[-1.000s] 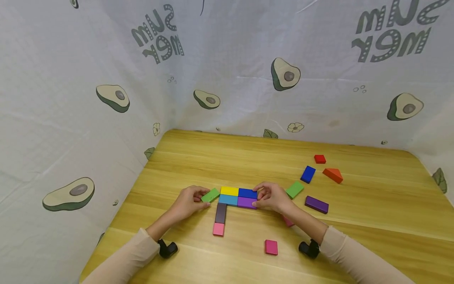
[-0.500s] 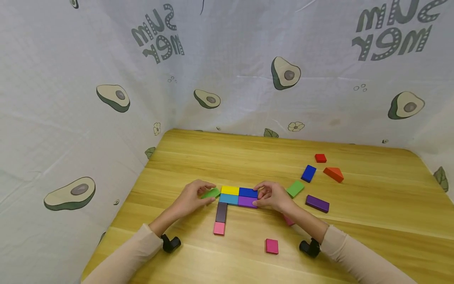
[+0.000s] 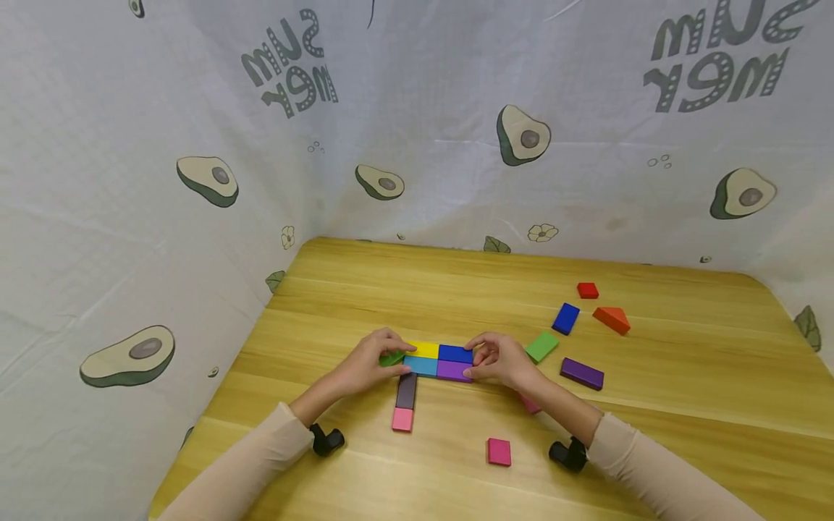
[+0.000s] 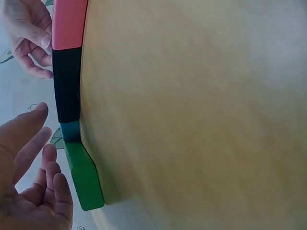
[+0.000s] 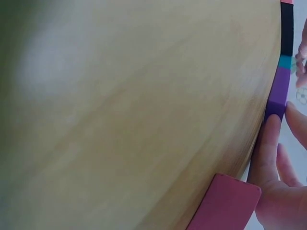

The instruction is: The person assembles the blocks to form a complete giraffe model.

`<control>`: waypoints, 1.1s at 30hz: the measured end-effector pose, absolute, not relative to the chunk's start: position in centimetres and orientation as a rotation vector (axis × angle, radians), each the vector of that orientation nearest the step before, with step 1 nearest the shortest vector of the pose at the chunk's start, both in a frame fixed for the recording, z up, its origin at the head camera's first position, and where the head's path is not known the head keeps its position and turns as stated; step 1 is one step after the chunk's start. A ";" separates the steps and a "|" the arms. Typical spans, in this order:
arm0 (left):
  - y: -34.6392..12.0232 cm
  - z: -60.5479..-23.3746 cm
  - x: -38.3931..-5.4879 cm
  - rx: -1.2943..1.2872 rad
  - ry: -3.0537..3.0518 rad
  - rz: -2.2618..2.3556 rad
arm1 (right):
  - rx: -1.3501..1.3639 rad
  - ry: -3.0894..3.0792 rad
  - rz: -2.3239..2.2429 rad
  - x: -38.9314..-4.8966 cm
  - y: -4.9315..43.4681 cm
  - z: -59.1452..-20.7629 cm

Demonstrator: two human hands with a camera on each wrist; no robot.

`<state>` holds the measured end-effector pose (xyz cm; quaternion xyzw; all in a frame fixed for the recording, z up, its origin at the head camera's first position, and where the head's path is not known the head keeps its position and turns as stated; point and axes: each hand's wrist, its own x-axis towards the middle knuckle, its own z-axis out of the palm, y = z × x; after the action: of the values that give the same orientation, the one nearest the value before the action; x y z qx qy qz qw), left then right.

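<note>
Rectangular blocks lie flat on a wooden desk (image 3: 391, 289). Joined group: yellow block (image 3: 426, 350) and dark blue block (image 3: 455, 353) in the far row, teal block (image 3: 420, 367) and purple block (image 3: 452, 370) in the near row; a black block (image 3: 407, 391) and pink block (image 3: 402, 420) run from the teal block toward the person. The green block (image 4: 87, 177) sits at the group's left end, askew to it; actual contact cannot be told.

Left hand (image 3: 369, 367): fingers and thumb spread about the green block, tips near the group's corners; no firm grip shows. Right hand (image 3: 502, 362): thumb and index finger pinch the group's right end, thumb at the purple block, index at the dark blue block.

Handling, judged: blocks look light, stiff and hardly fragile, likely painted wood; smooth faces should slide readily on the desk, so a hard nudge could open the seams. Best hold on the green block: thumb and finger on its opposite long sides, clear of the end facing the group.
</note>
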<state>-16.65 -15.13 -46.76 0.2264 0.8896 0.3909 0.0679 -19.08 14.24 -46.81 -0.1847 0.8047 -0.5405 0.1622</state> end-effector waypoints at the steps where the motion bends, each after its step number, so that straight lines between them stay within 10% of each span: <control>1: -15.1 -46.8 -16.7 0.688 2.678 1.170 | -0.529 2.295 -1.542 -19.1 14.2 -46.8; 33: -15.3 -47.4 -17.1 0.676 2.636 1.152 | -0.446 2.173 -1.633 -18.7 15.0 -46.0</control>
<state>-17.13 -15.29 -47.37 0.2278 0.8882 0.3881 0.0930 -18.71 14.99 -46.03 -0.1588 0.7742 -0.5817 0.1922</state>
